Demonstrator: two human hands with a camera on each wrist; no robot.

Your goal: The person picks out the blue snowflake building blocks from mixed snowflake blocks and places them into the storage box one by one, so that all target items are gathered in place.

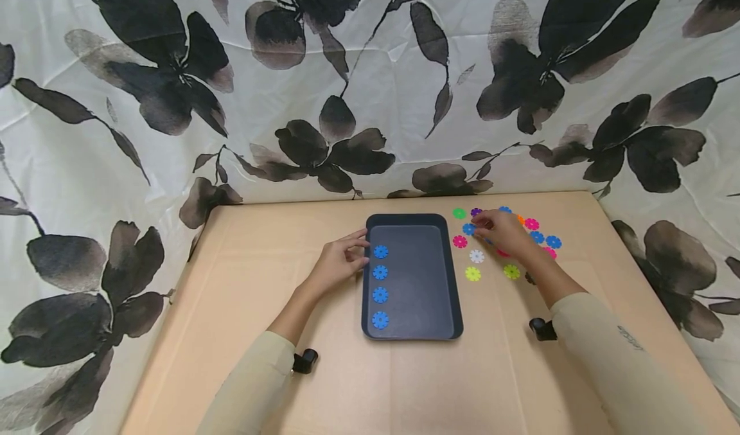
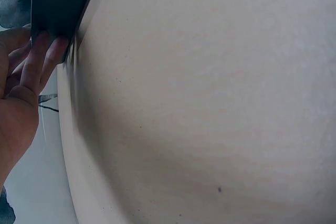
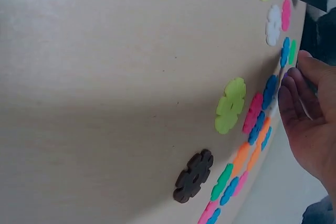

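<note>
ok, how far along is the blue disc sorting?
Done: four blue discs lie in a column in the tray. In hand: right hand reaches a blue disc on the table; left hand touches the tray's edge. Left: more blue discs among the other colours.

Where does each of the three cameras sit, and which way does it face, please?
Head: above, looking forward and down at the tan table, dark rectangular tray, both forearms.
Left wrist: low beside the left hand, facing the tray's edge.
Right wrist: low beside the right hand, facing scattered flower-shaped plastic discs.
All share the table.
</note>
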